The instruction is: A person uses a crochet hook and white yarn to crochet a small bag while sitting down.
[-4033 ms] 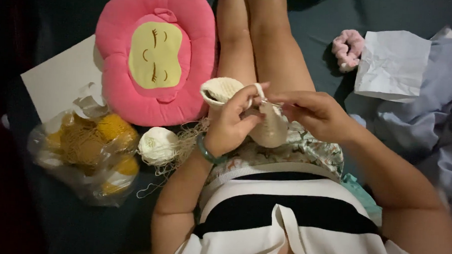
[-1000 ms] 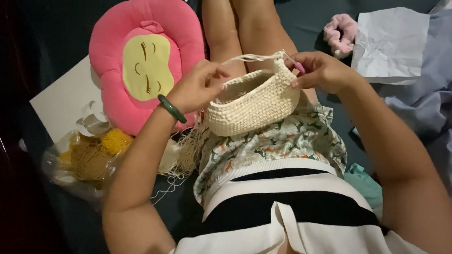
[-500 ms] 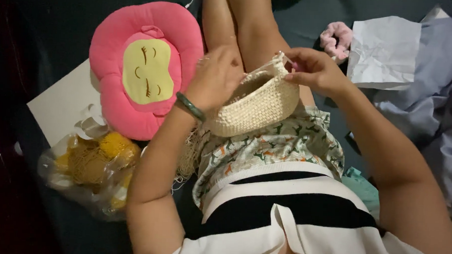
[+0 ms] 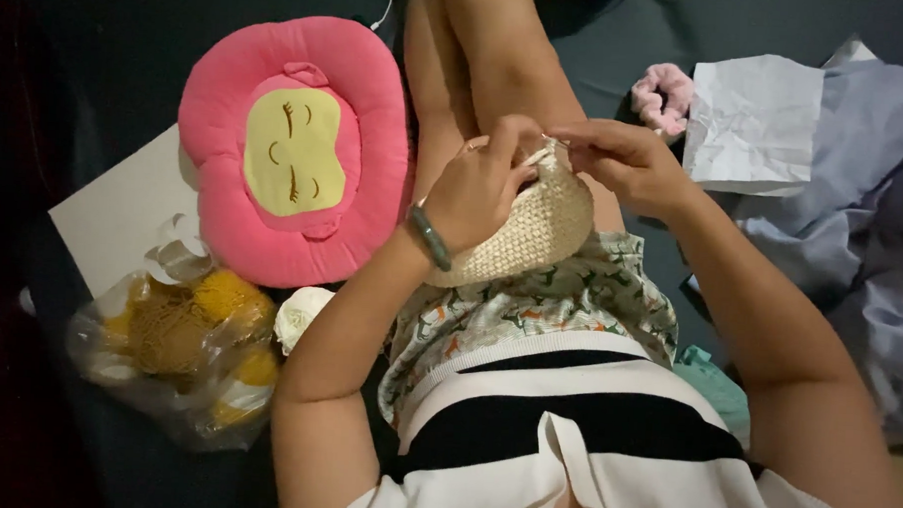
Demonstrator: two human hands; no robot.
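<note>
Dimly, dark bedding (image 4: pixel 138 63), pink cushion (image 4: pixel 293 148), hands perhaps pinching crocheted pouch (image 4: pixel 537 227).

We see a cream woven crochet basket (image 4: pixel 532 232), a pink plush cushion (image 4: pixel 295 148) with a yellow sleeping face, mustard yarn in a clear plastic bag (image 4: pixel 178 350), and a black-and-white striped top (image 4: pixel 566 418).

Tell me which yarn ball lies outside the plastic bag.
The cream yarn ball, lying loose beside the left forearm; the yellow and mustard balls sit inside the clear plastic bag.
</note>
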